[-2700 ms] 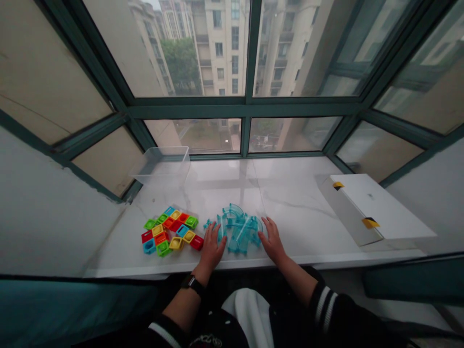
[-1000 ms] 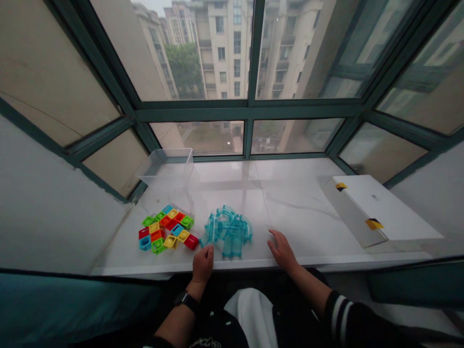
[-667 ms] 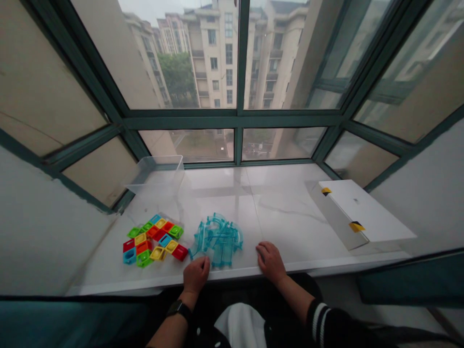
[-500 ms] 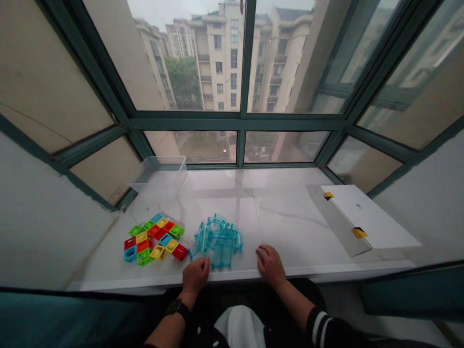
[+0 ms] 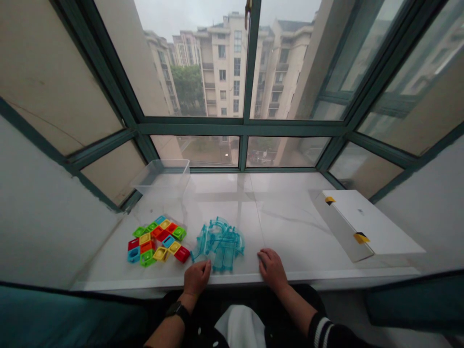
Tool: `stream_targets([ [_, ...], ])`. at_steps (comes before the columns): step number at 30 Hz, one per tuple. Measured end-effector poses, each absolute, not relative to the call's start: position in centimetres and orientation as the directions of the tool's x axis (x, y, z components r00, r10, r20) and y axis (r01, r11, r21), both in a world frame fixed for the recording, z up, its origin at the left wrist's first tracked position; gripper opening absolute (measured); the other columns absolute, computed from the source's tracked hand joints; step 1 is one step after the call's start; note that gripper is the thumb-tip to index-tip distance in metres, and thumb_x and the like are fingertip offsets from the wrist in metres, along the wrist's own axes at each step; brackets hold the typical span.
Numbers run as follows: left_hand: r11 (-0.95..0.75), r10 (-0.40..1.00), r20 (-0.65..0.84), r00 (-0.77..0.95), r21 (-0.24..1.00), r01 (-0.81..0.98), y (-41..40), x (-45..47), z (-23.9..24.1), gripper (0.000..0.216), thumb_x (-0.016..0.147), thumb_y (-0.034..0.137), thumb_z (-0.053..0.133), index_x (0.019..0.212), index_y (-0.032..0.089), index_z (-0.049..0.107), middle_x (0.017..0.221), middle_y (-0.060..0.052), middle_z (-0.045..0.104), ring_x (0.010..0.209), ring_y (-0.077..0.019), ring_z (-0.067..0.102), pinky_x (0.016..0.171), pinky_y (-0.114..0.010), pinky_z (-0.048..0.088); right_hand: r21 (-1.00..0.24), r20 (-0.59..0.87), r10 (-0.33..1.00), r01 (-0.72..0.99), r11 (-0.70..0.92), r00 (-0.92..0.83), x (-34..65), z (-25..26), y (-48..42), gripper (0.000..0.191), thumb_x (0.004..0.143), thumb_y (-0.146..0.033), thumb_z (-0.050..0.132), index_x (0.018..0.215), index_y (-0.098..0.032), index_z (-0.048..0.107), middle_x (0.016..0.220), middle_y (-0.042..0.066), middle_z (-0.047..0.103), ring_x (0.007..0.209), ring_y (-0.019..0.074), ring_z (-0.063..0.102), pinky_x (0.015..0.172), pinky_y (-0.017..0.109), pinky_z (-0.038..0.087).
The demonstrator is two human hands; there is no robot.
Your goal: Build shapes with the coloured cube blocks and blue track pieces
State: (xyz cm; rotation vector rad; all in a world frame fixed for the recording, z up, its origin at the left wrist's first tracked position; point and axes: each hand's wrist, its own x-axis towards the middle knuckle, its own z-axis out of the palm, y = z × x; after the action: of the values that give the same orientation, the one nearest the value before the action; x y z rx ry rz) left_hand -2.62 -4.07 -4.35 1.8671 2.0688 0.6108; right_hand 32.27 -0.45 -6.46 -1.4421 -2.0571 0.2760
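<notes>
My left hand (image 5: 197, 277) rests at the front edge of the white sill, curled into a fist with nothing visible in it. Just beyond it lies a heap of clear blue plastic track pieces (image 5: 223, 244), several curved and some straight. Left of the heap, colourful plastic blocks (image 5: 159, 239) in red, yellow, green, orange and blue lie close together in a flat group. My right hand (image 5: 271, 267) lies on the sill's edge to the right of the track pieces, apart from them. Its fingers are loosely curled together, and I see nothing in them.
A clear plastic bin (image 5: 163, 180) stands at the back left by the window. To the right lies a white box (image 5: 369, 220) with yellow-and-black tape on its edge. Green window frames (image 5: 242, 128) and side walls bound the marble-patterned sill (image 5: 290, 227).
The view has tilted up slightly, so everything sits a little lower in the picture. Both hands and the objects stay where they were on the sill.
</notes>
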Motion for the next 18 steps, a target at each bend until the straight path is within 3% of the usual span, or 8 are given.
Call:
stream_targets([
  [6,0.112,0.974,0.072,-0.214,0.668,0.736,-3.8,-3.1,-3.8,0.056,0.099,0.05,0.036,0.055,0.021,0.055,0.055,-0.003,0.059,0.059,-0.0182,0.056,0.06,-0.029,0.032,-0.503,0.351,0.907,0.771,0.391,-0.231,32.6,-6.4,-0.3,0.036,0.089,-0.017,0.055,0.118,-0.027,0.074,0.124,0.012,0.07,0.12,0.0323,0.063,0.109,0.055,0.051],
  [10,0.065,0.955,0.161,-0.249,0.707,0.705,-3.7,-3.0,-2.6,0.054,0.098,0.05,0.036,0.055,0.022,0.05,0.054,-0.001,0.053,0.057,-0.0171,0.052,0.06,-0.03,0.035,-0.505,0.349,0.906,0.767,0.396,-0.238,32.7,-6.3,-0.2,0.036,0.089,-0.018,0.055,0.118,-0.026,0.074,0.124,0.013,0.07,0.12,0.0321,0.064,0.109,0.054,0.051],
  [15,-0.095,0.913,0.357,-0.2,0.659,0.746,-2.3,-2.7,0.6,0.042,0.1,0.046,0.043,0.065,0.024,0.052,0.069,-0.003,0.06,0.072,-0.0205,0.058,0.074,-0.033,0.047,-0.542,0.353,0.917,0.759,0.362,-0.185,32.6,-6.8,0.1,0.033,0.09,-0.021,0.056,0.116,-0.027,0.075,0.121,0.012,0.071,0.117,0.0322,0.065,0.107,0.054,0.053],
  [18,-0.182,0.875,0.452,-0.17,0.635,0.751,-0.4,-2.9,1.5,0.026,0.099,0.043,0.05,0.085,0.025,0.062,0.091,-0.008,0.068,0.095,-0.026,0.064,0.092,-0.042,0.052,-0.605,0.37,0.923,0.725,0.329,-0.109,32.0,-6.8,0.7,0.035,0.095,-0.026,0.052,0.125,-0.025,0.069,0.121,0.012,0.071,0.117,0.0311,0.066,0.107,0.054,0.053],
])
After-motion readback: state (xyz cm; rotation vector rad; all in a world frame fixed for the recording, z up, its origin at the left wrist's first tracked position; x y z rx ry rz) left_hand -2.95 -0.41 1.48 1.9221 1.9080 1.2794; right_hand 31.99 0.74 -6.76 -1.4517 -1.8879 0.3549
